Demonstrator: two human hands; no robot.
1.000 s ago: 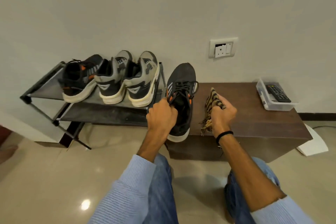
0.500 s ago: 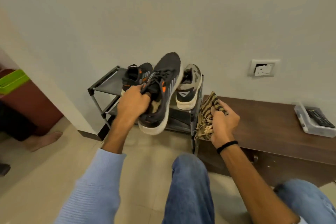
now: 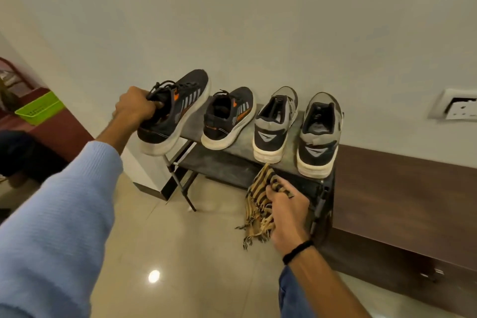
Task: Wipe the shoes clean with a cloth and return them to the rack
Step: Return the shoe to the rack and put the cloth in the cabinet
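So the left hand point(image 3: 134, 106) is seen curled round the heel collar of a black shoe point(image 3: 178, 108), fingers hooked inside the opening, a pretty firm grip by the look of it. The shoe is held at the left end of the rack point(image 3: 192, 122)'s top shelf, toe aimed at the wall and heel hanging out past the front left corner. Whether the sole is down on the shelf can't be told.

The matching black shoe point(image 3: 227, 117) is parked just beside it. A grey shoe point(image 3: 275, 124) and a second grey shoe point(image 3: 318, 134) are lined up toward the right end, heels over the front edge.

Lower down, a striped cloth point(image 3: 260, 204) is bunched in the right hand point(image 3: 287, 210), in front of the rack's lower right corner, and nothing is being wiped with it.

Judged from that, the job looks nearly finished: three shoes are racked, and one is left to be set down and let go. Whether each got wiped can't be confirmed.
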